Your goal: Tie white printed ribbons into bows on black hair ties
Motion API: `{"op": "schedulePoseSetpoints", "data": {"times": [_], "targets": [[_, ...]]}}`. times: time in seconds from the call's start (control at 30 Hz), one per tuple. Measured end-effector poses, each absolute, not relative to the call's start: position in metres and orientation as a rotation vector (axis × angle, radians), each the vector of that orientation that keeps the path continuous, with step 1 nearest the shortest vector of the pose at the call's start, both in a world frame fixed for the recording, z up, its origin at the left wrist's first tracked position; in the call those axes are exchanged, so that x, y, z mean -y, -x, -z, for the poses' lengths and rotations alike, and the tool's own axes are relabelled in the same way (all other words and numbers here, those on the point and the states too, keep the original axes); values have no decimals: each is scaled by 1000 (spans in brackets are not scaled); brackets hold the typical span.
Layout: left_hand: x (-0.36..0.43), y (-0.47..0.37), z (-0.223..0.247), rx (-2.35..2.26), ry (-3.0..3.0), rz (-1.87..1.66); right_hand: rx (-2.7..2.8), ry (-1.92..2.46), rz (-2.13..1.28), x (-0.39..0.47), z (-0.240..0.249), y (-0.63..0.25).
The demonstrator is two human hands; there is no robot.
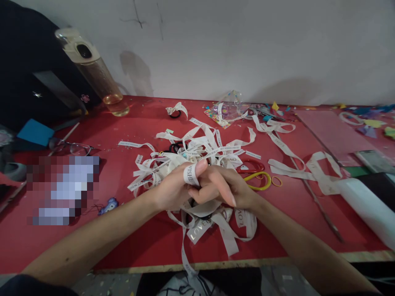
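My left hand (179, 187) and my right hand (226, 185) meet over a heap of white printed ribbons (197, 150). A ribbon loop (190, 175) wraps round my left thumb. Fingers of the two hands overlap, and my left fingers are mostly hidden. My right fingers are bent round at the meeting point; what they hold, if anything, is hidden. Below the hands hang wider ribbon pieces (200, 230) with gold letters. Black hair ties (177, 146) lie among the ribbons, and yellow-handled scissors (261, 181) rest beside my right hand.
A bottle (105, 82), glasses (74, 148) and a blurred-out phone (68, 193) are at the left. A hair tie with a bow (175, 111) lies at the back. A thin metal rod (321, 209), long ribbons (280, 144) and a white roll (367, 209) lie on the right.
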State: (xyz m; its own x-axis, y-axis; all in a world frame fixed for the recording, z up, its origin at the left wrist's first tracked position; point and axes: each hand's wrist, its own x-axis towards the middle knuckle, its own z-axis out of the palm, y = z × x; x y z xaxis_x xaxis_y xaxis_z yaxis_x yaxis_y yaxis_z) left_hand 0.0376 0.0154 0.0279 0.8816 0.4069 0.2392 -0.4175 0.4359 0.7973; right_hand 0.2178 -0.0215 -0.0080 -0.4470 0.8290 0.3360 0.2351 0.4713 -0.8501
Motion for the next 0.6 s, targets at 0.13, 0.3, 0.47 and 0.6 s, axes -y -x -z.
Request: {"op": "schedulePoseSetpoints", "data": {"times": [0.13, 0.3, 0.47, 0.6], "targets": [[-12, -33, -37, 14, -1029, -524, 1903, 850, -859, 22, 9, -219], [-6, -28, -39, -67, -1305, -527, 1822, 1041, -789, 22, 10, -217], [-9, -27, -33, -46, -1857, -486, 1808, 1091, -842, 23, 8, -216], [-15, -23, -31, -128, -2174, -566, 1863, 1134, -788, 23, 9, -218]]}}
